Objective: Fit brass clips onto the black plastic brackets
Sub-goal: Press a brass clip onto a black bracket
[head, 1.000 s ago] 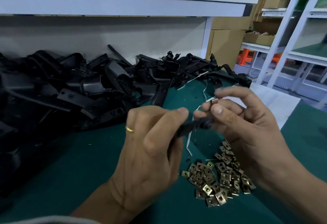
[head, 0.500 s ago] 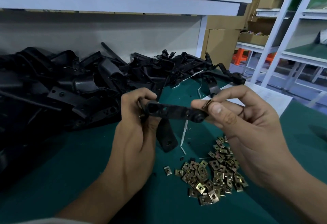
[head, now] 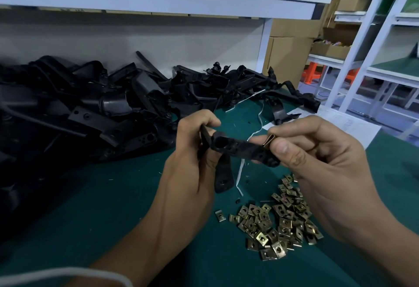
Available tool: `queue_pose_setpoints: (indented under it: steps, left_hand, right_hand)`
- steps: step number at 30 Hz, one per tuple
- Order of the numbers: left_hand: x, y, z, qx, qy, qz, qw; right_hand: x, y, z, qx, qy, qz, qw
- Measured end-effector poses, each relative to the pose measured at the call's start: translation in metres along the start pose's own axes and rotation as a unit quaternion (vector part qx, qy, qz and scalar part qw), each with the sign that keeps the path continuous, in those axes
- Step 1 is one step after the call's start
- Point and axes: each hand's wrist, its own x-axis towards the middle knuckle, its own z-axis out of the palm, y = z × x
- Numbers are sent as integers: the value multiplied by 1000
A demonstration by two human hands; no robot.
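My left hand (head: 192,164) grips the left end of a black plastic bracket (head: 238,148), held level above the green table (head: 95,214); a lower arm of the bracket hangs down below my fingers. My right hand (head: 317,168) pinches a brass clip (head: 269,141) between thumb and forefinger at the bracket's right end. The clip touches the bracket's upper edge there. A pile of several loose brass clips (head: 278,221) lies on the table under my right hand.
A big heap of black brackets (head: 95,107) covers the table's left and back. White string (head: 240,173) and a paper sheet (head: 344,125) lie behind my hands. White shelving (head: 367,30) and cardboard boxes (head: 292,44) stand at the right.
My left hand turned the bracket from end-on to lying level between both hands. My right hand brought the brass clip down onto the bracket's right end.
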Motion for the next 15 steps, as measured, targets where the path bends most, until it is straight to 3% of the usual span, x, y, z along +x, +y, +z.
queue_pose_setpoints:
  steps: [4,9,15]
  left_hand:
    - [-1,-3,0,8,-12,4,1000]
    - [1,-7,0,-80,-34,43,995]
    - [3,-10,0,-67,-21,58,996]
  right_hand:
    - [0,-3,-1,-38,-9,-22,999]
    - [-3,-5,2,-82,-3,-53,995]
    - [-8,-4,9,-100,19,-51,994]
